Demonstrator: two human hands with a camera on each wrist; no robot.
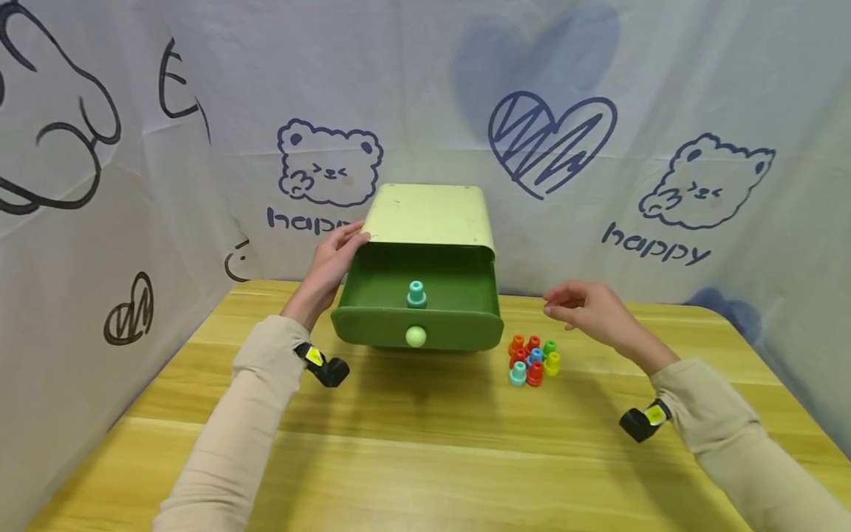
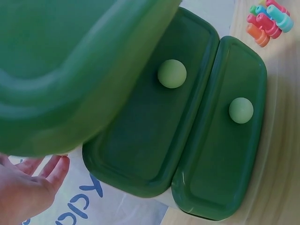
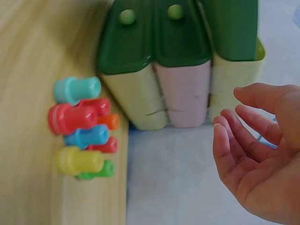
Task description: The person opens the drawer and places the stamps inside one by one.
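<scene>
A cabinet (image 1: 425,214) with a pale yellow top has its green top drawer (image 1: 417,328) pulled out; one teal peg (image 1: 416,294) stands inside. The left hand (image 1: 329,266) rests on the cabinet's upper left side, fingers on its edge; the left wrist view shows this hand (image 2: 33,183) beside the drawer. To the right of the cabinet, the right hand (image 1: 595,314) hovers with nothing in it, above and behind several coloured pegs (image 1: 535,357). In the right wrist view that hand (image 3: 267,145) has relaxed, slightly bent fingers, apart from the pegs (image 3: 77,119).
Two lower drawers (image 2: 136,112) with round knobs are closed in the left wrist view. The wooden table (image 1: 425,458) extends in front of the cabinet. A white cloth (image 1: 425,89) with drawings hangs close behind it. Each wrist carries a small black camera.
</scene>
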